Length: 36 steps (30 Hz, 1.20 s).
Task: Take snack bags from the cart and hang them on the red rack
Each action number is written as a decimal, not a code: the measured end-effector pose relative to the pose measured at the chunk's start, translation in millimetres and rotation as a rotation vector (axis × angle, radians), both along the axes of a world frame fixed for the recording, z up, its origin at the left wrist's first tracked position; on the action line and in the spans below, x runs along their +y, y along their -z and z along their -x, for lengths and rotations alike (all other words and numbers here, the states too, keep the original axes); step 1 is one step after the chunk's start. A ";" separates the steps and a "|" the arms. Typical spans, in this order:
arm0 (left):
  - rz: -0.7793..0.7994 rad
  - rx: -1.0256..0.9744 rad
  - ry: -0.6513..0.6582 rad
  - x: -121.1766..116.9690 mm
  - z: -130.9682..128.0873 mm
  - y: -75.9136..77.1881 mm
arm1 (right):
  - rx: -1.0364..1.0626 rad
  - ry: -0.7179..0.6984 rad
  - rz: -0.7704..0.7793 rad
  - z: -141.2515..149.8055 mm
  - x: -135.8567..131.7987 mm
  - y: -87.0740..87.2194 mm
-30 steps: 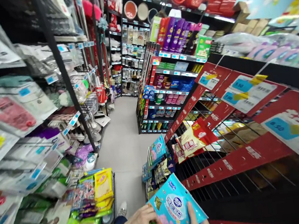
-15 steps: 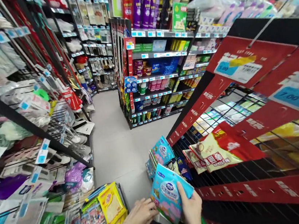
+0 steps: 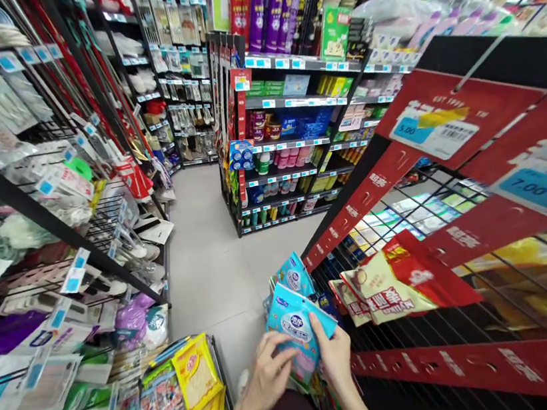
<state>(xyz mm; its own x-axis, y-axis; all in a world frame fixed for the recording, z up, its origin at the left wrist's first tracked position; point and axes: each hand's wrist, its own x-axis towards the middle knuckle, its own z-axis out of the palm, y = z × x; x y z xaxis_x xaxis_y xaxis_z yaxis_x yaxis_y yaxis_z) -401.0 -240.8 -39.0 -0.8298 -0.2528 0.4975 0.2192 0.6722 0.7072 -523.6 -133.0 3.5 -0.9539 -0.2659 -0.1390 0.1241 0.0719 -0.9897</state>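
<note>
Both my hands hold a light-blue snack packet with a white oval label, low in the head view. My left hand grips its lower left edge with curled fingers. My right hand clasps its right side, thumb on the front. The packet sits just in front of a row of like blue packets hanging at the end of a red wire rack. Red-and-cream snack bags hang on the rack just to the right.
A store aisle with grey floor runs ahead. Shelves of packaged goods line the left. A basket of yellow and green packets sits at lower left. A black shelf unit stands ahead, with price tags on the right rack.
The packet has moved up and forward toward the hanging blue packets. My left hand has closed onto its lower left edge, and my right hand has risen with it.
</note>
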 end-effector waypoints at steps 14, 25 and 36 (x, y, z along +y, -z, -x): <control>-0.844 -0.042 -0.096 -13.4 72.4 -58.7 | 0.039 -0.140 0.087 -0.9 33.7 1.5; -0.775 -0.043 -0.033 -73.2 146.5 -67.2 | -0.046 -0.069 0.278 24.4 10.6 5.0; -0.624 -0.090 0.153 -111.7 211.7 -74.7 | 0.049 -0.064 0.286 54.4 -34.0 4.2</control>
<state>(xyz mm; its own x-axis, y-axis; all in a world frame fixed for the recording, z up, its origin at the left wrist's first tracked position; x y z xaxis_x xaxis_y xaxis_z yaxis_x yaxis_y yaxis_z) -612.8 -352.5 35.7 -0.9109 -0.3478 0.2221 0.2015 0.0948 0.9749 -578.0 -167.0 -0.8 -0.9377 -0.3475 -0.0038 0.0796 -0.2043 -0.9757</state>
